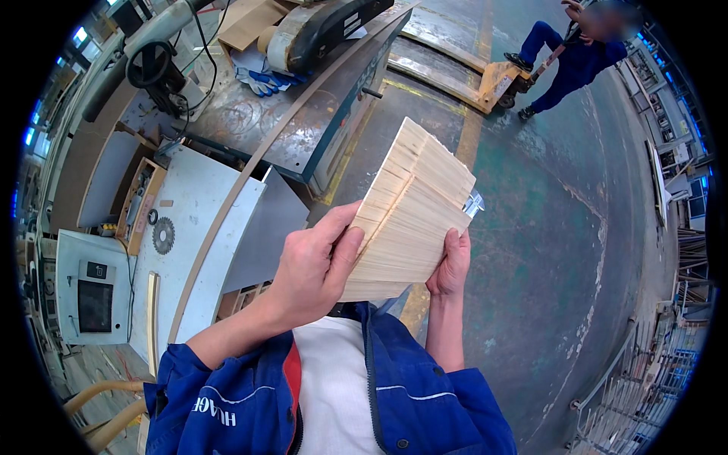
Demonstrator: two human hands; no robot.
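A pale wooden panel (425, 227) is tilted in the air in front of the person's chest, its grained face, crossed by a raised seam, turned up toward the eyes. The left hand (315, 262) is closed on its left edge, thumb on the near face and fingers passing behind; the right hand (453, 262) has the opposite edge between its thumb and fingers that are mostly hidden. Gripping opposite edges probably steadies the piece while leaving most of the face in sight. Past the upper right corner shows a metal tool, apparently a caliper (475, 202); whether the right hand's hidden fingers hold it cannot be told. To the left, a white-topped table (189, 189) bears a circular saw blade (163, 236) lying flat, perhaps to keep its teeth safe, just beside an open wooden tray (155, 186) with small items too indistinct to name. A grey control cabinet (119, 303) stands shut, its contents unseen. Beyond, on a steel worktable (250, 125), blue-and-white gloves (262, 82) lie near a cardboard box (246, 26) whose inside is unclear. Farther off, a co-worker (576, 76) stands at the handle of a yellow pallet truck (497, 80).
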